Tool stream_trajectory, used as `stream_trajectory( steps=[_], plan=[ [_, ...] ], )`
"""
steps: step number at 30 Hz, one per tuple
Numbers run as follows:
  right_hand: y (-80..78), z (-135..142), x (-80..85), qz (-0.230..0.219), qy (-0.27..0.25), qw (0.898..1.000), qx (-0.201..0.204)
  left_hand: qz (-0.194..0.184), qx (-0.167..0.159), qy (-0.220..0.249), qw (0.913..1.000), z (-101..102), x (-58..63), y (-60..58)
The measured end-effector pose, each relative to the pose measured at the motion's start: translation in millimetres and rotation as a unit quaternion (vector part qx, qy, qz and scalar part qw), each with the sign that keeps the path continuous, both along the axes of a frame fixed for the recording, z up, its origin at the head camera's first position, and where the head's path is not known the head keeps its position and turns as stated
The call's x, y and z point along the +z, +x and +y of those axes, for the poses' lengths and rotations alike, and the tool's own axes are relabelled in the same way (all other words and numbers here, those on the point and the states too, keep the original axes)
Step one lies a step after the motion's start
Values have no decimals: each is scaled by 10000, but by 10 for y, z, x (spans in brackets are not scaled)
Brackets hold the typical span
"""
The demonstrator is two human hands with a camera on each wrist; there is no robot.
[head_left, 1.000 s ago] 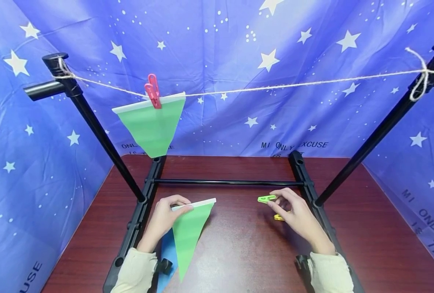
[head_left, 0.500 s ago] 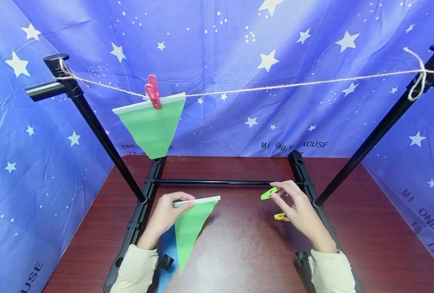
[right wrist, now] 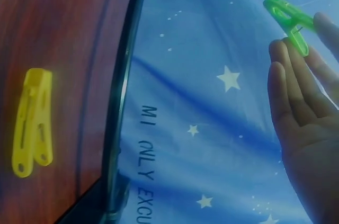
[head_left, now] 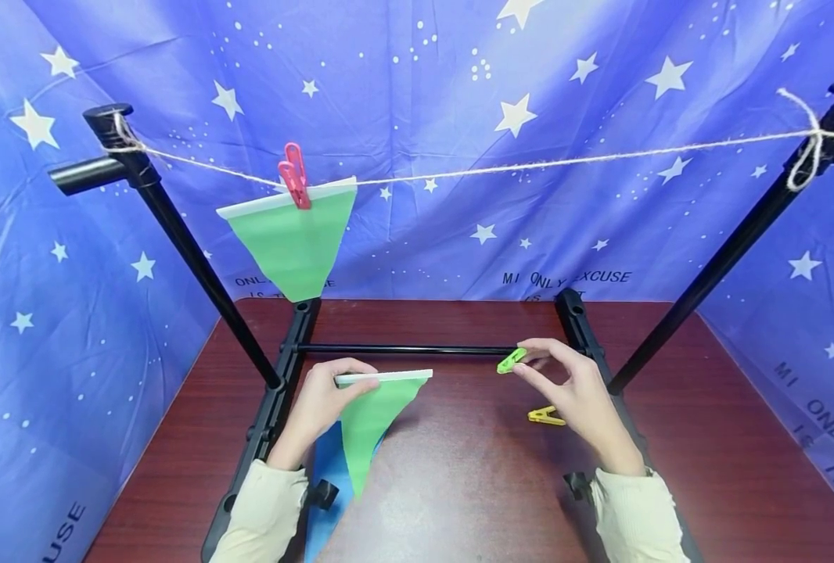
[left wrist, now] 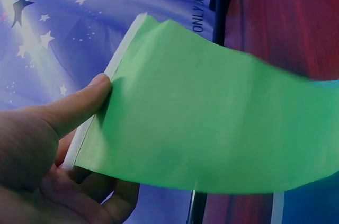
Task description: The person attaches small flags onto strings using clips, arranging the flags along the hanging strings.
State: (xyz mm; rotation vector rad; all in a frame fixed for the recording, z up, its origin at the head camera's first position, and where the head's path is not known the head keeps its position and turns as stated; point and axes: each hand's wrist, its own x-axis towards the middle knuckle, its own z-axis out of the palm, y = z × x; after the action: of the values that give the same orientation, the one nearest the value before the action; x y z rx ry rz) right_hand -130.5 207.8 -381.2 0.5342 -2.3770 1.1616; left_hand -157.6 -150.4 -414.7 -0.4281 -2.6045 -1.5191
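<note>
My left hand [head_left: 325,403] pinches the white top edge of a green pennant [head_left: 378,414] between thumb and fingers, its tip hanging down above the table. The pennant [left wrist: 201,113] fills much of the left wrist view. To the right, my right hand [head_left: 579,399] holds a green clothespin [head_left: 512,360] at the fingertips, above the table. In the right wrist view the thumb and fingers pinch the handles of this clothespin [right wrist: 287,20]. A second green pennant [head_left: 293,242] hangs from the string [head_left: 530,166], clipped by a red clothespin [head_left: 295,178].
A yellow clothespin [head_left: 547,416] lies on the table [head_left: 452,485] below my right hand. Something blue and flat [head_left: 328,457] lies under the held pennant. Two black posts [head_left: 199,258] carry the string, and a black crossbar [head_left: 417,349] joins the frame's base behind the hands.
My left hand has risen slightly, lifting the pennant and shifting it right. My right hand has also risen with the green clothespin, which has tilted, uncovering more of the yellow clothespin.
</note>
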Motion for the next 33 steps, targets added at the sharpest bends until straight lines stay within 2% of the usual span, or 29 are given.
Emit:
stream_trajectory(
  steps=[9, 18, 21, 27, 33],
  plan=[
    [-27, -49, 129, 40, -207, 9997, 145, 43, -57, 185, 9998, 56, 64, -72],
    [115, -233, 493, 302, -401, 9984, 274, 59, -98, 369, 9993, 142, 175, -113],
    [85, -238, 492, 496, -342, 9978, 272, 73, -97, 386, 9992, 163, 213, -134],
    [-59, -183, 387, 765, -157, 9968, 197, 237, -130, 286, 9992, 197, 283, -172],
    [-93, -194, 467, 884, -150, 9957, 231, 255, -141, 260, 9992, 215, 331, -180]
  ],
)
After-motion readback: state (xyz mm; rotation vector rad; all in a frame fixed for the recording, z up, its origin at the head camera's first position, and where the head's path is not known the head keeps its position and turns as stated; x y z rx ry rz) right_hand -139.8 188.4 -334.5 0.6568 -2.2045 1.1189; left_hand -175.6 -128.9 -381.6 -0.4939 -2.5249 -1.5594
